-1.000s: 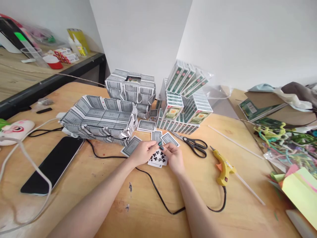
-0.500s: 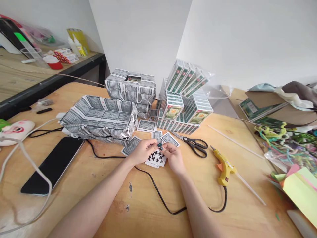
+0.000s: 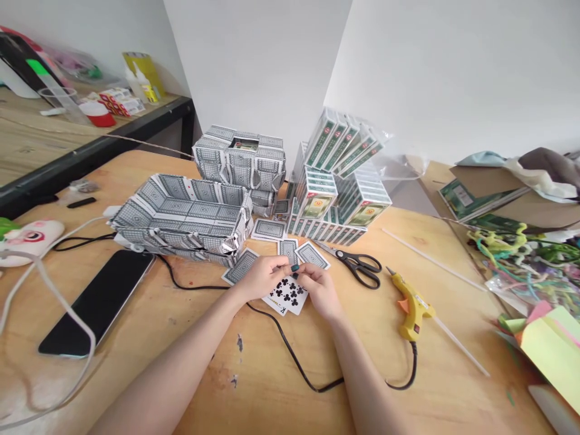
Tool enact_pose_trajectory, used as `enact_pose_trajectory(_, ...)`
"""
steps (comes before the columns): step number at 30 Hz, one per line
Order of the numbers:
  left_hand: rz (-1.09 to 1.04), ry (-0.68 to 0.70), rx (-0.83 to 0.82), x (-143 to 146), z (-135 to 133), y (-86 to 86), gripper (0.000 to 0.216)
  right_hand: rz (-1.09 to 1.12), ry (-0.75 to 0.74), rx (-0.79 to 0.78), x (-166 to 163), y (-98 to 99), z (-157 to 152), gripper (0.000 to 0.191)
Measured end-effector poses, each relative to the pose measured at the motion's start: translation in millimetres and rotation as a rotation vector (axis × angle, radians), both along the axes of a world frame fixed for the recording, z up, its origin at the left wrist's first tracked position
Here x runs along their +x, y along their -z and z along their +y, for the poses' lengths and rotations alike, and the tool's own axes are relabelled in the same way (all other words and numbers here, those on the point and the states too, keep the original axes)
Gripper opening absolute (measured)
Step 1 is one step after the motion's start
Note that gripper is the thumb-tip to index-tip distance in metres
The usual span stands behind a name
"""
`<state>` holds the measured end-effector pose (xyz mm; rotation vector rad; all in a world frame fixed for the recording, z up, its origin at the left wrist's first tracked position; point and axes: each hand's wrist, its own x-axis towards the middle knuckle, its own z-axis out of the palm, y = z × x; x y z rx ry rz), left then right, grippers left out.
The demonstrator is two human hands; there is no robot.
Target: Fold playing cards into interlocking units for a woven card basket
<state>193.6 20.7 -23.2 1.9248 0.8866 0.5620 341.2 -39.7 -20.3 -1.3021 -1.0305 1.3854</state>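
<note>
Both hands [image 3: 261, 279] hold overlapping playing cards [image 3: 287, 295].

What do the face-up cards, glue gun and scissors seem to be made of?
Face-up cards: thin, perhaps coated paper, judging by white faces and crisp print; plastic is possible. Glue gun: likely hard plastic, plain yellow with a moulded body. Scissors: black handles, probably plastic; greyish blades, presumably metal.

2 hands [image 3: 263, 280] [image 3: 321, 291] pinch close together, forearms [image 3: 172, 362] [image 3: 357, 368] angled inward.
</note>
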Motion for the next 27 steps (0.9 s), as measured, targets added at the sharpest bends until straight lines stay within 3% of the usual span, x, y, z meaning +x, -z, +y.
enact_pose_trajectory(12,-0.048,-0.027,-0.011,-1.0,0.9,0.1,0.033,0.016,-0.025,0.019,1.8,0.4,-0.4,0.02)
enact_pose_trajectory(21,-0.094,-0.164,-0.025,2.3,-2.4,1.3,0.03,-0.036,0.144,0.033,-2.5,9.2,-0.7,0.023)
enact_pose_trajectory(27,-0.106,-0.11,-0.036,3.0,-5.5,-1.6,0.02,-0.129,0.25,0.086,-2.5,12.6,0.4,0.029)
